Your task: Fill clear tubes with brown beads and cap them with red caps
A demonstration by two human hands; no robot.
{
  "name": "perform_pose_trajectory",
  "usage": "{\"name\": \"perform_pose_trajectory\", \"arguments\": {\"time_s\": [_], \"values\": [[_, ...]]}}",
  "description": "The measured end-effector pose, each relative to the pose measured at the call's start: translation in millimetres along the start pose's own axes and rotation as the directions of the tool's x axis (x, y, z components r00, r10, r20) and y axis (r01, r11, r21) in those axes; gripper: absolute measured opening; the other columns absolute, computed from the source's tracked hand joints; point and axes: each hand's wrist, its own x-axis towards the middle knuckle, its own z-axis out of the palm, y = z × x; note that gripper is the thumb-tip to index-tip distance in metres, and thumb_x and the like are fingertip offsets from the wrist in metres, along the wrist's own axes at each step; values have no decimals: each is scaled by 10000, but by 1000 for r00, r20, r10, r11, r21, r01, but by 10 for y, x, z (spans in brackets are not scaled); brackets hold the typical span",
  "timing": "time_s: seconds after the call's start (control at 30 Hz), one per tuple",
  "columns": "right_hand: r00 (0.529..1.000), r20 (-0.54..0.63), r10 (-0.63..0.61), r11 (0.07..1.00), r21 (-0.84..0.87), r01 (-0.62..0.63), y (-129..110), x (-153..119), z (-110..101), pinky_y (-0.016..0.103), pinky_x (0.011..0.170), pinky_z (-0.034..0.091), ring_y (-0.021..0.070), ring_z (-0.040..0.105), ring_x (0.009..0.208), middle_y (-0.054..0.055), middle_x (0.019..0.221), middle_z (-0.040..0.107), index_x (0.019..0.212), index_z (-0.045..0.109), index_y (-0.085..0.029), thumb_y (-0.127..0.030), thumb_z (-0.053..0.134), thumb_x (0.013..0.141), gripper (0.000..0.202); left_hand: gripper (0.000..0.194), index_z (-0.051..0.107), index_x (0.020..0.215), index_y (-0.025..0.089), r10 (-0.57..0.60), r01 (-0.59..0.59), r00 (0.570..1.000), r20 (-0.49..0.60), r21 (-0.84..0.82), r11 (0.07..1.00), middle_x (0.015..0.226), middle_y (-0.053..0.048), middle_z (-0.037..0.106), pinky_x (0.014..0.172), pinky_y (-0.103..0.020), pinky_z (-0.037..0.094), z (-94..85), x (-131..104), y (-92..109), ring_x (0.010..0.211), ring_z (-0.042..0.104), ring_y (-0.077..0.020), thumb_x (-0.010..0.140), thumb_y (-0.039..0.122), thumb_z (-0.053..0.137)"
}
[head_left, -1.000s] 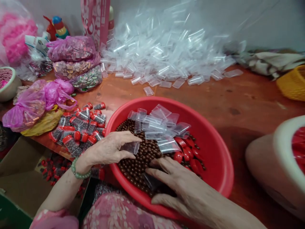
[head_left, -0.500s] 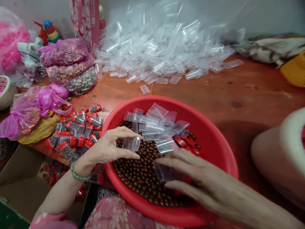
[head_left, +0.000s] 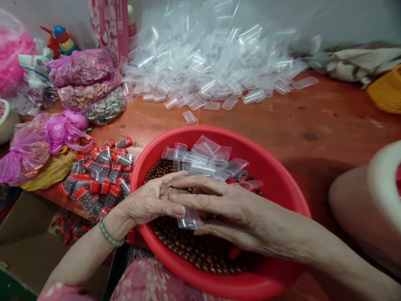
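Observation:
My left hand [head_left: 150, 200], with a green bead bracelet on its wrist, is closed around a small clear plastic container, mostly hidden behind the fingers. My right hand [head_left: 232, 209] meets it from the right, its fingers overlapping the left fingertips. Between the left thumb and the right fingers shows a clear plastic container [head_left: 189, 218], gripped by the right hand. Both hands are over a red basin [head_left: 282, 179]. In it lie brown round beads or candies [head_left: 184, 248], with loose clear containers [head_left: 200, 161] heaped on the far side and some red pieces partly hidden beneath the right hand.
Filled clear containers with red caps [head_left: 100, 167] lie left of the basin, above a cardboard box [head_left: 25, 225]. Tied bags [head_left: 87, 83] stand farther left. A large pile of clear containers [head_left: 213, 62] rests against the wall. A pale-rimmed tub [head_left: 351, 192] stands at right.
My right hand has moved left with its clear container and come up against the left hand. The left hand stays over the basin's left side, its container now mostly covered.

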Motion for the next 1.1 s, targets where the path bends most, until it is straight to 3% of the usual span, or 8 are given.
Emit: {"name": "perform_pose_trajectory", "arguments": {"time_s": [0.2,0.43,0.53,0.6,0.73,0.87,0.97,1.1], "values": [[990,141,-19,1000,-17,22,-96,108,-102,322,993,504,208,543,1235,89,1338,567,1143,619,-202,-182,558,899,252,544,672,1158,235,-10,3,978,206,30,1000,1184,-46,681,888,-219,470,-2,-25,-15,1083,634,-167,644,188,844],[998,62,-16,982,-188,27,-142,148,57,382,964,531,236,571,1192,164,1384,499,1298,496,-163,-214,479,936,367,629,591,1291,193,44,-56,995,85,144,988,1014,-87,726,775,-230,485,-83,-143,-93,852,674,-152,740,439,767],[997,38,-60,968,-241,67,-98,181,103,372,925,546,236,580,1164,170,1339,518,1248,511,-153,-214,459,942,316,656,534,1349,191,110,-125,992,69,285,950,1186,-117,680,909,-301,476,-79,-186,-47,1047,649,-220,794,504,690],[994,19,-110,934,-340,109,-30,215,155,383,840,568,254,621,1067,195,1231,580,1180,538,-106,-225,440,953,274,665,480,1394,177,157,-120,987,-42,462,879,1345,-128,587,1046,-358,403,-51,-248,-15,1238,543,-259,850,543,597],[994,52,-95,883,-456,109,209,296,281,359,728,551,228,644,858,176,1029,637,1106,564,-83,-324,433,972,306,676,297,1491,177,357,-77,898,-257,707,703,1519,-127,388,1157,-421,280,26,-412,-69,1388,376,-267,938,543,429],[978,210,12,823,-558,110,448,391,337,332,672,492,203,604,717,113,856,628,1027,591,-91,-332,473,960,277,606,289,1490,230,519,-210,790,-326,651,730,1557,-81,326,1179,-430,257,43,-470,-257,1419,326,-249,964,514,386],[937,346,55,730,-654,199,529,469,323,328,635,435,202,581,668,89,792,614,972,615,-102,-151,481,924,150,567,316,1479,256,514,-247,771,-376,567,786,1565,-51,316,1201,-433,206,23,-445,-347,1442,280,-241,974,510,357],[912,406,58,657,-704,271,547,544,357,361,641,406,245,589,709,113,811,628,909,650,-120,2,425,839,265,601,325,1480,240,480,-191,776,-408,573,797,1588,-27,262,1225,-387,124,17,-396,-344,1471,198,-224,957,527,396]]}}
